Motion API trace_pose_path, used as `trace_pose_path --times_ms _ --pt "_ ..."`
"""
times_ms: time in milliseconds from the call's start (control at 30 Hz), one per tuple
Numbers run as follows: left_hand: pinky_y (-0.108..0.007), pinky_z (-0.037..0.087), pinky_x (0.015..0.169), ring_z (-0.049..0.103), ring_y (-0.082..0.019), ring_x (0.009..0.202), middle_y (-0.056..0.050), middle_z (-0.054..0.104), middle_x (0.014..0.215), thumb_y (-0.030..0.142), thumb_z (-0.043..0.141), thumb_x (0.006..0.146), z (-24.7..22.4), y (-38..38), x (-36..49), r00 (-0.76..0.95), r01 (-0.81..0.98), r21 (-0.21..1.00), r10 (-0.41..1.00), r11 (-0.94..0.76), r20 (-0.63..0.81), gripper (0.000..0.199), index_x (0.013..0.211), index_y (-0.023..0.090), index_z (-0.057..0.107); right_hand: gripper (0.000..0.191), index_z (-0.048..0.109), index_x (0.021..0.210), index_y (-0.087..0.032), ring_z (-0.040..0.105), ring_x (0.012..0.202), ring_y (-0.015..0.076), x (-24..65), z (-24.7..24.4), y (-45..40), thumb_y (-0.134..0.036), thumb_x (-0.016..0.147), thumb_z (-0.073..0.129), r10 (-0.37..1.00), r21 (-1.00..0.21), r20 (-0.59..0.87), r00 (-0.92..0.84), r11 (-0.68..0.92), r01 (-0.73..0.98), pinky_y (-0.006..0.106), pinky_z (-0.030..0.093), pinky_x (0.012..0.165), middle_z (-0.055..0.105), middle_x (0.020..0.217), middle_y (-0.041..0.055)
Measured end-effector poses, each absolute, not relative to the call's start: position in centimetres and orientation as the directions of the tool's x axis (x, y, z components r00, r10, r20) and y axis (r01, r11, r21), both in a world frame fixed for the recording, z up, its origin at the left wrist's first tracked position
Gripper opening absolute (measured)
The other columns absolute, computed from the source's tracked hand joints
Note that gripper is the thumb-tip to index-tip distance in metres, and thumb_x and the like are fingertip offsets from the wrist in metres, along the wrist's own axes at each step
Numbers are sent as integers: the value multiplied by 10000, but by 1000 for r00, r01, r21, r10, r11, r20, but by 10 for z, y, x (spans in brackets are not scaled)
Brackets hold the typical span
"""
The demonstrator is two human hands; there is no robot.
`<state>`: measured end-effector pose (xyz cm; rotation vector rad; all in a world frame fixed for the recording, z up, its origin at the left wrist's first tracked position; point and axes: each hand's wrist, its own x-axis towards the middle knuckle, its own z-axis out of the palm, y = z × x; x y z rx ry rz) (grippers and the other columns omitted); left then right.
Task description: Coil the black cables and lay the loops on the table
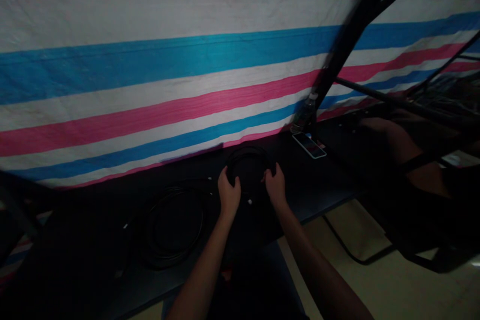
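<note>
On the dark desk [318, 187], a large coil of black cable [149, 230] lies leftmost. Beside it, the left hand [229, 192] and right hand [276, 186] curl their fingers around opposite sides of a smaller black cable coil [247, 151]. Farther right are a white-edged rectangular smartphone [309, 145], a clear plastic bottle [306, 112] and another person's bare forearm [407, 142].

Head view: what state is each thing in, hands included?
Left hand, closed on the held cable's left side
Right hand, closed on its right side
Held cable, looped into a ring
Other cable, coiled, lying on the table
Phone, lying flat, screen dark
Bottle, standing, fill unclear
Striped sheet, hanging, creased
</note>
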<state>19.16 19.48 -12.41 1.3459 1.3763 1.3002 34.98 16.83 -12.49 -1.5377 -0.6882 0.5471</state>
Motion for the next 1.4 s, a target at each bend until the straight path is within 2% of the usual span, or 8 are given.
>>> trace_pose_path --times_ms 133,200,400,633,933,1100,1300,1400 --pt "-517 280 1241 408 -306 1461 -190 512 1501 100 596 828 -132 195 196 -42 337 921 974 -196 223 578 1399 121 510 582 608 1309 -50 625 1149 371 356 -132 162 -283 776 585 681 -935 164 714 -123 332 503 462 1033 668 1179 236" --pt "-506 280 1247 393 -298 1474 -191 494 1520 57 545 821 -135 195 196 -2 392 890 968 -231 252 609 1425 113 491 546 636 1276 -57 573 1229 381 363 -137 159 -280 782 572 685 -897 202 700 -158 413 523 402 1101 645 1236 247" --pt "-463 375 1212 481 -272 1420 -154 528 1509 -2 471 801 -139 201 198 99 472 831 955 -293 280 687 1473 139 453 435 690 1158 -76 634 1107 337 396 -151 169 -329 850 517 726 -808 254 639 -204 553 495 478 1017 677 1146 232" --pt "-463 360 1216 423 -304 1459 -211 469 1541 149 569 891 -135 196 199 89 513 804 950 -302 300 571 1448 100 452 493 653 1256 -52 612 1182 331 412 -157 184 -330 870 523 814 -700 303 495 -163 696 476 443 1070 669 1258 234" --pt "-511 341 1213 350 -327 1496 -193 406 1580 -46 510 755 -132 199 205 98 583 762 956 -282 278 674 1399 151 515 586 589 1352 -66 580 1169 365 420 -154 208 -212 784 591 859 -602 259 442 -214 769 508 434 1044 632 1242 234" --pt "-620 310 1184 360 -399 1472 -234 478 1502 -32 564 715 -130 212 194 68 575 772 957 -270 283 656 1351 129 550 607 614 1318 -87 615 1087 322 434 -147 211 -177 718 609 862 -599 242 446 -229 767 443 463 1013 660 1165 179" --pt "-542 321 1219 460 -319 1424 -175 610 1364 -12 547 747 -134 215 201 60 485 829 956 -278 286 573 1299 138 566 542 665 1247 -93 588 1181 345 422 -150 214 -252 729 639 825 -666 254 504 -229 710 502 407 1080 657 1225 197" --pt "-531 322 1219 369 -335 1485 -217 534 1457 93 602 825 -137 212 204 31 438 863 964 -252 265 469 1290 124 560 569 641 1295 -73 567 1259 342 416 -153 216 -317 781 629 813 -725 262 519 -189 662 496 401 1104 635 1327 227"
